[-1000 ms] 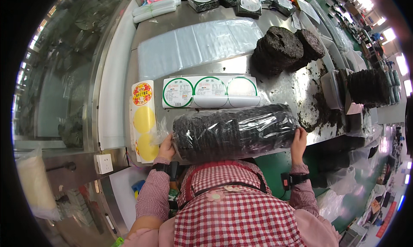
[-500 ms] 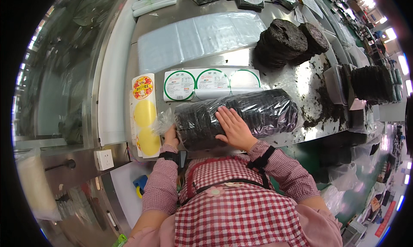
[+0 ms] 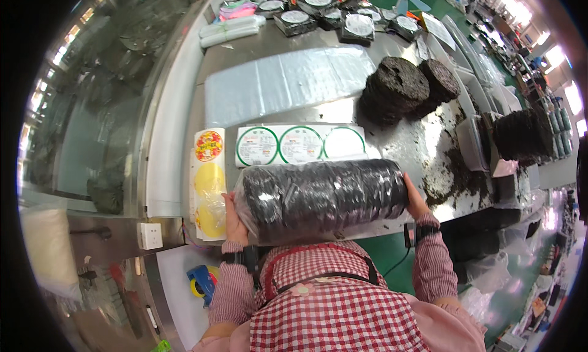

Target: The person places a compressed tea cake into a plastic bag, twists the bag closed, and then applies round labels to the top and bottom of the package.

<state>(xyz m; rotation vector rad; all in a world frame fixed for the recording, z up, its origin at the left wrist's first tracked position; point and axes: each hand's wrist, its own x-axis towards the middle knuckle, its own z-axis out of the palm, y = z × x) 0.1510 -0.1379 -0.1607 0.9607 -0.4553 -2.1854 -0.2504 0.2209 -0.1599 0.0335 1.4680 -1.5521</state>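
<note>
A clear plastic bag packed with dark round cakes (image 3: 324,196), which look like dried seaweed, lies on its side along the near edge of the metal table. My left hand (image 3: 235,220) is closed on the bag's left end, beside its loose, gathered plastic. Pressed to the opposite end is my right hand (image 3: 415,194), so the roll is held between both hands. Part of the fingers of each hand is hidden by the bag. Just beyond it lies a strip of white labels with green rings (image 3: 300,145). A strip of yellow round stickers (image 3: 209,180) is by my left hand.
A pile of flat clear bags (image 3: 288,85) lies farther back. Two stacks of bare dark cakes (image 3: 395,88) stand at the right, with crumbs (image 3: 456,174) around them. Finished labelled packs (image 3: 358,27) crowd the far end. A blue tape dispenser (image 3: 205,284) sits below left.
My right hand has gone from the top of the bag to its right end. The bag now lies straighter and its plastic looks tighter. The view has tilted up toward the far end.
</note>
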